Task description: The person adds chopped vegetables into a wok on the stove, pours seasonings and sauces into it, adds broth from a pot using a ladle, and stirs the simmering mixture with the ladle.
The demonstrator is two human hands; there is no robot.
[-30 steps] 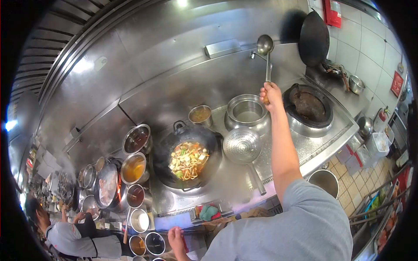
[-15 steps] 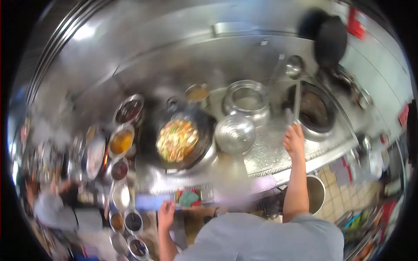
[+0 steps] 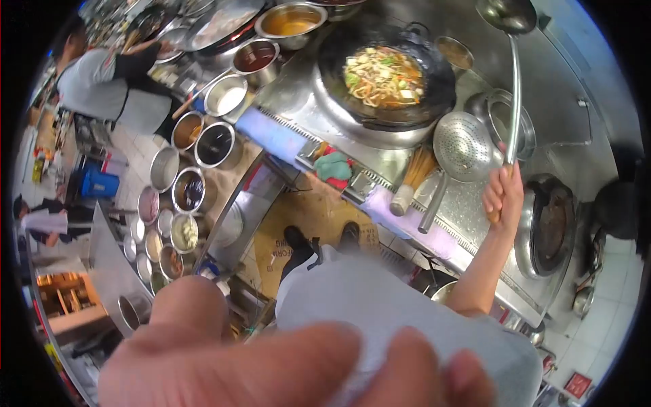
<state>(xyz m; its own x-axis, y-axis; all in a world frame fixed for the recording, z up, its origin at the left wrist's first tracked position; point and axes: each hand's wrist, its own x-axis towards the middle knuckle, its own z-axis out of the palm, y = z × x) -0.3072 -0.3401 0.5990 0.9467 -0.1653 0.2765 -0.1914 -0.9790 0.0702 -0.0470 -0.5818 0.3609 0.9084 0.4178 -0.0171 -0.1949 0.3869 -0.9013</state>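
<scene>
My right hand is wrapped round the handle of a long metal ladle, its bowl raised toward the top edge. Noodles with vegetables lie in the wok, to the left of that hand. Close below the ladle's handle are a perforated skimmer and a bamboo wok brush. Large and blurred, my left hand is right in front of the camera with fingers apart. Nothing shows in it, though its lower part is cut off.
Several metal pots of sauces and ingredients, one dark, stand left of the stove. A second wok sits on the right burner. Green and red cloths lie on the stove's front ledge. Another person works at the upper left.
The view has swung left and down, showing more pots and the floor. My left hand has come up close to the camera. My right hand still holds the ladle.
</scene>
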